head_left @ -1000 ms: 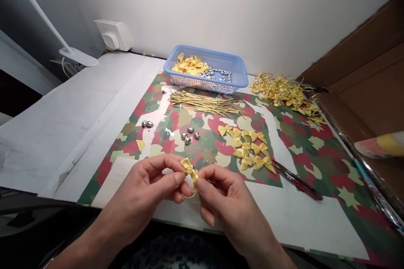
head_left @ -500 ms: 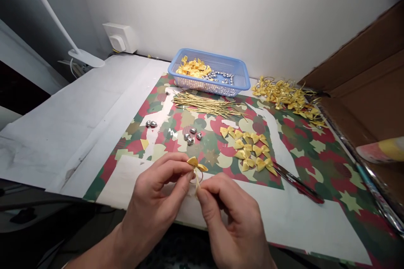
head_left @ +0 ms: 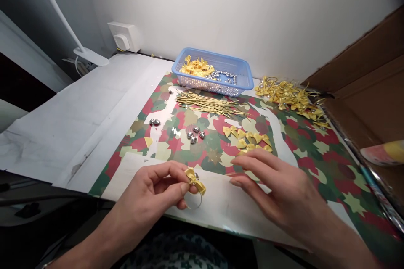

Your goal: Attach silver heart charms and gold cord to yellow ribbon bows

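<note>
Between the thumb and fingers of my left hand (head_left: 151, 195) is a yellow ribbon bow (head_left: 196, 181). A silver bell shows at its edge, and a thin ring-shaped loop (head_left: 199, 204) hangs below. My right hand (head_left: 277, 185) is apart from it, fingers and thumb spread with nothing between them, over the near side of a group of yellow bows (head_left: 249, 136). It covers some of those bows and hides the scissors-like tool. Several silver bells (head_left: 195, 134) lie at mid-mat, with a few more bells (head_left: 154, 122) to the left.
A blue basket (head_left: 214, 86) of bows and bells stands by the wall. Gold ties (head_left: 208, 104) lie before it. A heap of finished-looking bows (head_left: 290, 96) is at back right, beside a cardboard box (head_left: 369, 80). A lamp base (head_left: 91, 55) sits at left.
My right hand has let go of the strand under the bow and moved right, opening above the bows. My left hand has lowered slightly and turned the bow, so the bell shows.
</note>
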{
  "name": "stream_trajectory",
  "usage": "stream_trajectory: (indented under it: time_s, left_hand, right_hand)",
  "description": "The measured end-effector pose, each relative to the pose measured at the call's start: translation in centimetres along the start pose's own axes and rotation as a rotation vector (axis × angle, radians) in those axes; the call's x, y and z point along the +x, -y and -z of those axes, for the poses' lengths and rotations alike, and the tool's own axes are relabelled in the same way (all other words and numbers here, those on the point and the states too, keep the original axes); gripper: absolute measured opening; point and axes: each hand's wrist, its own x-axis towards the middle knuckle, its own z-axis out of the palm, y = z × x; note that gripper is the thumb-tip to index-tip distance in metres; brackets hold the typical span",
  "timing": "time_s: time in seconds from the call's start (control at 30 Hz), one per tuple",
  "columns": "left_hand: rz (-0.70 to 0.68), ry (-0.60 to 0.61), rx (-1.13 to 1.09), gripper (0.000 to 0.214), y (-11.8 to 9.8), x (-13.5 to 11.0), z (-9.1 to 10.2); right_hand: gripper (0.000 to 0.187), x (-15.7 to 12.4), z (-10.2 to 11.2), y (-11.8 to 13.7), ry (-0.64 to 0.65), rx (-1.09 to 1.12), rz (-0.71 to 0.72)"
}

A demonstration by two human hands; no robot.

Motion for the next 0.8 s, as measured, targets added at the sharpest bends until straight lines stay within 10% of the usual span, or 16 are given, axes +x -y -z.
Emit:
stream_trajectory:
  time_s: [0.3,0.8]
  left_hand:
    - [-0.019,-0.043,0.074,0.017,-0.1,-0.2,0.3]
    - [-0.042,-0.131,-0.072,0.018,-0.2,0.4,-0.4]
  right_hand:
    - [0.018,-1.3,2.8,-3.0,-0.068,-0.206,0.038]
    - [0.011,-4.0,0.9,-3.8,-0.074,-0.124,-0.131]
